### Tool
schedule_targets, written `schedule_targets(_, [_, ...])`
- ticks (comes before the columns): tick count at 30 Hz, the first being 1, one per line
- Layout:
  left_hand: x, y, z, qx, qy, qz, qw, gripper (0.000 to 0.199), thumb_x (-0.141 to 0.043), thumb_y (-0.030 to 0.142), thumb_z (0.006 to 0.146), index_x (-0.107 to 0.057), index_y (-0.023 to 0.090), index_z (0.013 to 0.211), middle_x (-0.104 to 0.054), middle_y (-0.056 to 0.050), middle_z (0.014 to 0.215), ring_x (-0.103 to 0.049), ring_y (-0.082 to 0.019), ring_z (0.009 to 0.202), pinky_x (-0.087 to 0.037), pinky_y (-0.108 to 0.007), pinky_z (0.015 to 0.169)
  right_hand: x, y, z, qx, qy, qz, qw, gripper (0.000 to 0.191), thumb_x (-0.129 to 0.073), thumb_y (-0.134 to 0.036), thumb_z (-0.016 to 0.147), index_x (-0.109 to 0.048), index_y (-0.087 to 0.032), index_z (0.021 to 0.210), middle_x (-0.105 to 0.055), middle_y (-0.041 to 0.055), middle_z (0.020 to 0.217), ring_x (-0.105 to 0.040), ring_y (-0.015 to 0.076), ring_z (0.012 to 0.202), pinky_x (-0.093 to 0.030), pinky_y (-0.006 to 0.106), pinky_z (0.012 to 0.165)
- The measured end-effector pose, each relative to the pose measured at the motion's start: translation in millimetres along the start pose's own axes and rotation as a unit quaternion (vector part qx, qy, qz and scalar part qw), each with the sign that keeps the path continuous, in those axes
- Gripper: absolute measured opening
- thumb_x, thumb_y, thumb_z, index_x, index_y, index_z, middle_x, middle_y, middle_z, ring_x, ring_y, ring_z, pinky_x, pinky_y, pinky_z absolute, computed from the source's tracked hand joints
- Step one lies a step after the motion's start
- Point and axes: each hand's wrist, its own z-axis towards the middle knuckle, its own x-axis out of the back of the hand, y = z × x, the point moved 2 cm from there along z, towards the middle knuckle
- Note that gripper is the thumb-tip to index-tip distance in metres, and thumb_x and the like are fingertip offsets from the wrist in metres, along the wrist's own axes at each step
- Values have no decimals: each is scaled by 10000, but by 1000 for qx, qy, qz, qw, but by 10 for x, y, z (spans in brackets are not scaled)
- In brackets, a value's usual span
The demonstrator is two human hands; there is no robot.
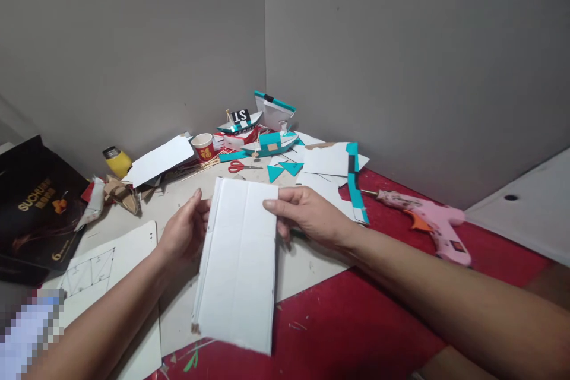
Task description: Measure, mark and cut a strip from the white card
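A white cardboard piece (238, 267) with lengthwise crease lines is tilted up in front of me, its left edge showing more than one layer. My right hand (307, 208) grips its upper right edge, thumb on the front face and fingers behind. At the upper left edge is my left hand (187, 225), thumb raised off the cardboard and fingers loosely bent. Its fingertips are partly hidden at that edge, so I cannot tell if they touch. Red-handled scissors (243, 167) lie just beyond the cardboard, near teal paper triangles (285, 170).
Two model boats (271, 143) stand at the back beside a paper cup (203, 146). A pink glue gun (430, 219) lies on the red surface at right. Left are a black bag (40, 208), a yellow container (117, 161) and a sheet with a drawing (133, 249).
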Motion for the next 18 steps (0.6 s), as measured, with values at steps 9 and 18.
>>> schedule_targets(9, [-111,4,-131,13,-32,31,999,321,-766,440,749,-747,137,854,-744,-46,693,-651,-170,563,-497,-274,582,44,-127,27,46,72,50,995,448,-696,-603,738,-598,-180,629,-607,-33,433,-550,77,378,-450,189,418])
schedule_targets(18, [118,121,-17,-3,53,-19,998,301,-573,424,927,-630,160,1058,-675,-40,980,-650,-157,755,-557,-318,653,123,-168,30,60,97,170,979,239,-766,-325,733,-583,-172,739,-688,-10,607,-666,100,545,-543,180,510])
